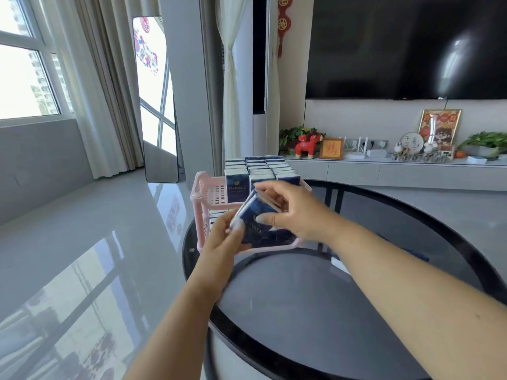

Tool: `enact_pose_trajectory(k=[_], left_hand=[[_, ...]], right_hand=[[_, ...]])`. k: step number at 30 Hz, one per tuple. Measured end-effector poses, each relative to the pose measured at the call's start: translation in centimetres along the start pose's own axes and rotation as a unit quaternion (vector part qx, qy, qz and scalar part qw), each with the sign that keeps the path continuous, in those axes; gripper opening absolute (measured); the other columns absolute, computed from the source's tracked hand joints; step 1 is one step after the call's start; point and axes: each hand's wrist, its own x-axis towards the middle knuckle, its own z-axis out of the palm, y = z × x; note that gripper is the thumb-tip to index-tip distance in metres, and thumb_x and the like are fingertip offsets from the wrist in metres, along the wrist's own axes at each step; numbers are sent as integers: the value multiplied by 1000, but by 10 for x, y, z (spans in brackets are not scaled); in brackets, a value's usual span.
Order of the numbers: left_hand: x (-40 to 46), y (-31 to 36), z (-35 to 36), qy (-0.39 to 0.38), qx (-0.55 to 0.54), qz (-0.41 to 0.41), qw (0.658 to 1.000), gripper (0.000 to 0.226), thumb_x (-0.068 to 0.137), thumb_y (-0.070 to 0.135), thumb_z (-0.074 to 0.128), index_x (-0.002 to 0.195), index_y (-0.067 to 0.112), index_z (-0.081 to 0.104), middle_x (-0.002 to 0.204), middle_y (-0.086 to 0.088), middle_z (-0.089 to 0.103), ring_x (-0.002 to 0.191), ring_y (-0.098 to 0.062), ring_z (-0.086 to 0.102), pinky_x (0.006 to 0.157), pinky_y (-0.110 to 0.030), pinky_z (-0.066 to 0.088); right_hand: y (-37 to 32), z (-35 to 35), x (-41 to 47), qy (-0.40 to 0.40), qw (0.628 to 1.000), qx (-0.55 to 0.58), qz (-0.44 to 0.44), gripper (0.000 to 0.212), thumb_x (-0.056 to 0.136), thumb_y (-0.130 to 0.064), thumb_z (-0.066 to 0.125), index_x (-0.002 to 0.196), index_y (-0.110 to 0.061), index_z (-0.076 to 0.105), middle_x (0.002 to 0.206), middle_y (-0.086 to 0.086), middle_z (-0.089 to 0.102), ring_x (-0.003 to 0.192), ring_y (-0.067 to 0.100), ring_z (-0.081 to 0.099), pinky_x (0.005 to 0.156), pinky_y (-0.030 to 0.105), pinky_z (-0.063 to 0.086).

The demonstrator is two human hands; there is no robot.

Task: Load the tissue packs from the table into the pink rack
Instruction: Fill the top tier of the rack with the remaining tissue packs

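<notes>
A pink two-tier rack (206,189) stands at the far left edge of the round glass table (315,311). Its top tier holds several dark blue tissue packs (260,167) standing upright in rows. More packs show in the lower tier, mostly hidden by my hands. Both hands grip a small bundle of blue tissue packs (259,224), tilted, just in front of the rack between its tiers. My left hand (223,238) holds the bundle's lower left corner. My right hand (295,211) grips its top and right side.
The table has a black rim (428,215), and something blue and white (340,266) lies partly hidden behind my right forearm. Glossy floor spreads to the left. A TV cabinet (384,171) with ornaments runs along the far wall.
</notes>
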Motion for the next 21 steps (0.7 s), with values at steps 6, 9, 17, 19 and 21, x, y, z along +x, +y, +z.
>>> enact_pose_trajectory(k=[6, 9, 17, 19, 21], left_hand=[[35, -9, -21, 50, 98, 9, 994, 70, 79, 83, 25, 137, 50, 42, 157, 5, 23, 140, -12, 33, 102, -37, 46], [43, -16, -24, 54, 132, 9, 990, 72, 72, 92, 20, 133, 60, 39, 154, 27, 20, 148, -19, 17, 114, -51, 32], [42, -23, -18, 93, 256, 29, 962, 66, 92, 69, 10, 143, 35, 36, 150, 17, 33, 137, 14, 13, 122, -33, 13], [40, -25, -18, 88, 251, 19, 964, 69, 90, 65, 12, 146, 31, 35, 152, 17, 30, 121, 35, 5, 121, -34, 15], [39, -28, -19, 84, 252, 34, 963, 61, 92, 65, 12, 143, 41, 35, 145, 31, 28, 117, 40, 0, 121, -36, 18]], right_hand=[[-29, -29, 62, 21, 999, -35, -34, 57, 83, -21, 72, 134, -26, 46, 124, -2, 53, 108, 10, 52, 86, 19, 46], [-30, -31, 87, -1, 997, -68, -22, 56, 82, -21, 72, 132, -25, 48, 121, -1, 56, 105, 15, 57, 90, 29, 49], [-16, -13, 126, -89, 986, -141, 21, 58, 82, -20, 72, 134, -26, 48, 121, 0, 59, 104, 18, 58, 91, 33, 46], [-12, -9, 130, -86, 981, -171, 24, 58, 82, -21, 72, 135, -27, 47, 124, 0, 57, 104, 18, 56, 91, 33, 45], [-8, -3, 132, -74, 976, -202, 21, 60, 82, -22, 72, 135, -27, 46, 129, 0, 56, 111, 20, 54, 96, 36, 44]])
